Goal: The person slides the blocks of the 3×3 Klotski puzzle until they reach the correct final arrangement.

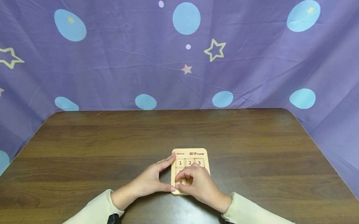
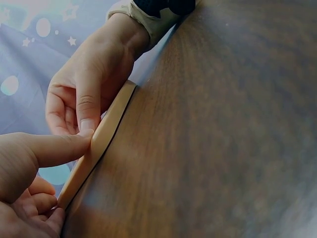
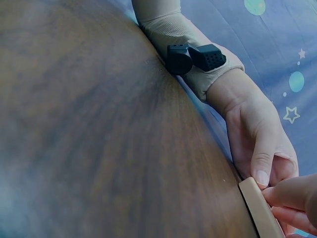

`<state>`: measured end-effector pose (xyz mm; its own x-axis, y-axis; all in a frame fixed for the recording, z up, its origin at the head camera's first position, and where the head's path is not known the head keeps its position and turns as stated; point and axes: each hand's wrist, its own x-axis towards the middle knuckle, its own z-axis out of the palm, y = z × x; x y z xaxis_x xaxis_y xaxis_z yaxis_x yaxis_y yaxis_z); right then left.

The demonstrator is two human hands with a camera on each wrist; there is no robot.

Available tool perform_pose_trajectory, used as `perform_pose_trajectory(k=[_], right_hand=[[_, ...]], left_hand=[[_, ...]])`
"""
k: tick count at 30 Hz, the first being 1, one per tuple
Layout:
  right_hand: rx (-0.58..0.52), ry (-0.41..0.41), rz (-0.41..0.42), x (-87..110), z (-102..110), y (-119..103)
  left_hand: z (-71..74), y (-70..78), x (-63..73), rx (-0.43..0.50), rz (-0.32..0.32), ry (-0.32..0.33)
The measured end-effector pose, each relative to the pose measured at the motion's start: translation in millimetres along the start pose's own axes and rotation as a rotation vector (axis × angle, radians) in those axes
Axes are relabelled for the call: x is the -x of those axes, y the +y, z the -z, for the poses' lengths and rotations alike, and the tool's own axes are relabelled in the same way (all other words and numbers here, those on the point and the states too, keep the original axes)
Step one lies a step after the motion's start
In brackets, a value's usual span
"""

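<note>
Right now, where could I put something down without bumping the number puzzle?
The table is bare behind the number puzzle, up to the purple curtain, and outside both sleeves, out to its side edges. It's crowded at the puzzle: left hand at its left edge, right hand over its tiles.

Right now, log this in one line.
left hand: grips number board, left edge | right hand: bent over tiles | board: flat on table | top row: 1-2-3
</note>
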<state>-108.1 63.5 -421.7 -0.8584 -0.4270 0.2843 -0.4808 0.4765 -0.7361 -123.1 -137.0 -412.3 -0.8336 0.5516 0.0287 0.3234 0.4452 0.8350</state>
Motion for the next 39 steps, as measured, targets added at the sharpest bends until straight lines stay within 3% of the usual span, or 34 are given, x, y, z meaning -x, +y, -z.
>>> perform_pose_trajectory(k=[6,14,25,39], right_hand=[[0.022,0.003,0.022,0.8,1,0],[0.044,-0.003,0.051,2.5,4,2],[0.058,0.030,0.062,8.6,12,9],[-0.007,0.071,-0.085,16.0,16,11]], left_hand=[[-0.5,-0.4,-0.4,0.005,-0.005,0.002],[-1.9,0.2,-0.5,-0.024,0.034,0.010],[-2.9,-0.7,-0.1,-0.022,0.016,0.020],[-2.3,-0.3,-0.6,-0.031,0.021,0.017]])
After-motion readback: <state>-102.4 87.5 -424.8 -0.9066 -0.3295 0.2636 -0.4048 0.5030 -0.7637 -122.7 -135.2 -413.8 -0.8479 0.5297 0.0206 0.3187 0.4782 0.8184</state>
